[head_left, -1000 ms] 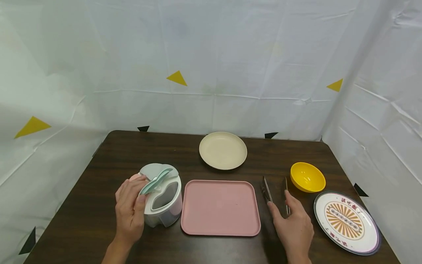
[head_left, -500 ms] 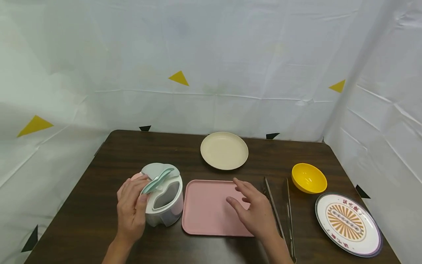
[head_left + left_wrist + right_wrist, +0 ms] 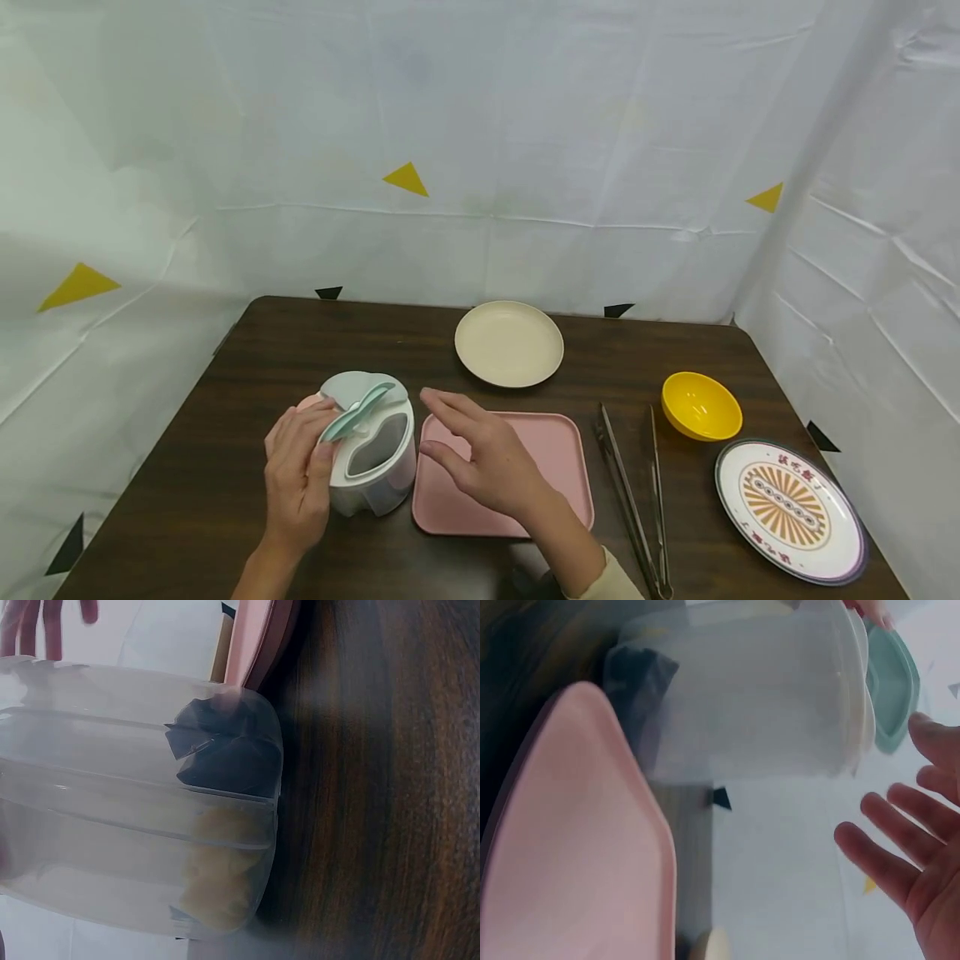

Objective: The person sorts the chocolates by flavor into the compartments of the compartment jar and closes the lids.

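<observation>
A clear divided storage container [image 3: 372,496] with a white top stands left of the pink tray. My left hand [image 3: 298,471] is at its top, thumb and fingers holding a raised mint-green flap lid [image 3: 356,412]. One compartment opening faces up beside the flap. Through the wall, in the left wrist view, dark wrapped pieces [image 3: 229,754] and yellowish pieces [image 3: 221,874] lie at the bottom. My right hand [image 3: 487,454] hovers over the pink tray [image 3: 551,467], fingers spread and holding nothing, fingertips close to the container's right side.
Metal tongs [image 3: 630,500] lie on the dark wooden table [image 3: 262,367] right of the tray. A cream plate [image 3: 508,344] sits behind the tray. At the right are a yellow bowl [image 3: 701,406] and a patterned white plate [image 3: 791,512]. White sheeting [image 3: 525,125] surrounds the table.
My right hand has let go of the tongs, which now lie on the table, and has moved left across the tray toward the container. My left hand stays on the flap.
</observation>
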